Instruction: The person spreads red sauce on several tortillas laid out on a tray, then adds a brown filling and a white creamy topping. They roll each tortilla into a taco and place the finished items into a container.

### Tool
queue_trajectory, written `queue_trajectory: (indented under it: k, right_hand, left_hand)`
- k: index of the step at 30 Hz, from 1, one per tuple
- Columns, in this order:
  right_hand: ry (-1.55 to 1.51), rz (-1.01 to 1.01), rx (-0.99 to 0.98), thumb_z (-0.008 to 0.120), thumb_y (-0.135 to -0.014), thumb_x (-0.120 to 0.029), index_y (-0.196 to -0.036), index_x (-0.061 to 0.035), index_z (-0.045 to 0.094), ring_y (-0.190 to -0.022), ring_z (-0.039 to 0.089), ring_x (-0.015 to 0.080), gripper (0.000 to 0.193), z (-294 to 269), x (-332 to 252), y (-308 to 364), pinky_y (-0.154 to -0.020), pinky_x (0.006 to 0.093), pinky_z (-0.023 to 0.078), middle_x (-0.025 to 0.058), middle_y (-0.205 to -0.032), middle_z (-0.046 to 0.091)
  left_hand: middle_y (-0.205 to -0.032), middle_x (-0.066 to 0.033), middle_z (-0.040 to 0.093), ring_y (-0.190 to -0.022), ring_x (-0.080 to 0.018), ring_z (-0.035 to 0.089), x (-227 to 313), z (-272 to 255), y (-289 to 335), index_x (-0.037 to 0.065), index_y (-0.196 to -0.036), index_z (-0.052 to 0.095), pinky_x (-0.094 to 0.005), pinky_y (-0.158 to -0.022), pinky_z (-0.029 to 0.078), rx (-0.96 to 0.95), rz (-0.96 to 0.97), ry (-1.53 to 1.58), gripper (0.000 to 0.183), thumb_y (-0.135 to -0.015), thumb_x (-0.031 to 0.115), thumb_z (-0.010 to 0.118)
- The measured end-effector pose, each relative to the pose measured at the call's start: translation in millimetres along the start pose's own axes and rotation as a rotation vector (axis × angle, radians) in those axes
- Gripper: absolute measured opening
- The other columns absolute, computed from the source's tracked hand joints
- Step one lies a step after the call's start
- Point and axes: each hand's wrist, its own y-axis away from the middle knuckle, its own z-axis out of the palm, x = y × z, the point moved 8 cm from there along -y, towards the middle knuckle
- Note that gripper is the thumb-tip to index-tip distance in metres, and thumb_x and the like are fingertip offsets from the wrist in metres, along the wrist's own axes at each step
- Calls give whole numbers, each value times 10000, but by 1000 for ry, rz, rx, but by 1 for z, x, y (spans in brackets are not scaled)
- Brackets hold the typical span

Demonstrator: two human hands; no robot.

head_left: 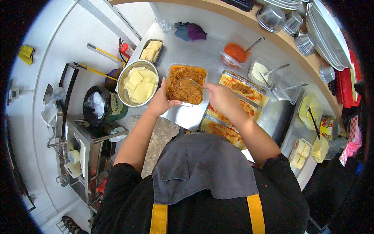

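A clear rectangular tub (206, 70) of ground meat in orange-red sauce (183, 91) stands on the steel table before me. My left hand (160, 102) grips its near left corner, fingers along the side and thumb over the near rim. In my closed right hand (222, 99), at the tub's right side, is a slim metal utensil (193, 82). Its head lies in the meat, so whether it is a fork or a spoon I cannot tell. Right of the tub, partly under my right forearm, are long metal pans holding pasta sheets (218, 114) streaked with red sauce. Meat lies on the far sheet.
Left stands a steel bowl of pasta sheets (124, 90), behind it a small pan of more sheets (150, 50). Tubs of red sauce (235, 52) and white cream (260, 72) hold utensils at the back right. A wooden shelf (245, 17) with metal cups overhangs the far side.
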Motion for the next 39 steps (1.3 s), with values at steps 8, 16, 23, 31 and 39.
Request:
queue_trajectory:
  k: [8, 16, 23, 31, 39]
  right_hand:
    - [342, -46, -316, 550, -938, -129, -1044, -103, 733, -955, 739, 389, 213, 48, -38, -22, -794, 524, 584, 186, -990, 751]
    - [88, -80, -385, 618, -942, -136, -1100, -101, 750, -939, 730, 375, 209, 67, -5, -24, -813, 483, 566, 193, -960, 744]
    - [-377, 227, -470, 662, -990, -200, -1124, -67, 762, -800, 650, 168, 213, 56, 49, -18, -728, 352, 520, 48, -891, 725]
    - [-690, 467, -126, 646, -1017, -187, -1142, -55, 751, -794, 590, 102, 210, -13, 119, 45, -731, 298, 503, -24, -889, 688]
    - [-142, 599, 324, 642, -1006, -210, -1210, -73, 734, -950, 749, 316, 263, -82, 232, 132, -852, 391, 572, 200, -1051, 763]
  left_hand:
    - [-1421, -344, 570, -1342, -407, 576, -4, 0, 0, -81, -1627, 40, -417, -1132, 453, -18, -14, 45, 1410, -657, 302, 990]
    - [-1382, -354, 592, -1319, -420, 590, -2, -2, 0, -107, -1613, 66, -420, -1119, 459, -43, -28, 66, 1382, -663, 291, 988]
    - [-1377, -369, 586, -1318, -432, 586, -6, 0, -2, -113, -1610, 86, -421, -1132, 450, -15, 15, 88, 1364, -666, 286, 986]
    - [-1454, -338, 547, -1378, -406, 543, -10, 5, -4, -110, -1615, 85, -423, -1156, 433, 28, 88, 71, 1348, -676, 261, 978]
    - [-1563, -340, 436, -1455, -392, 470, -20, 13, -7, -47, -1643, 61, -416, -1184, 403, -26, 35, 150, 1368, -689, 294, 980]
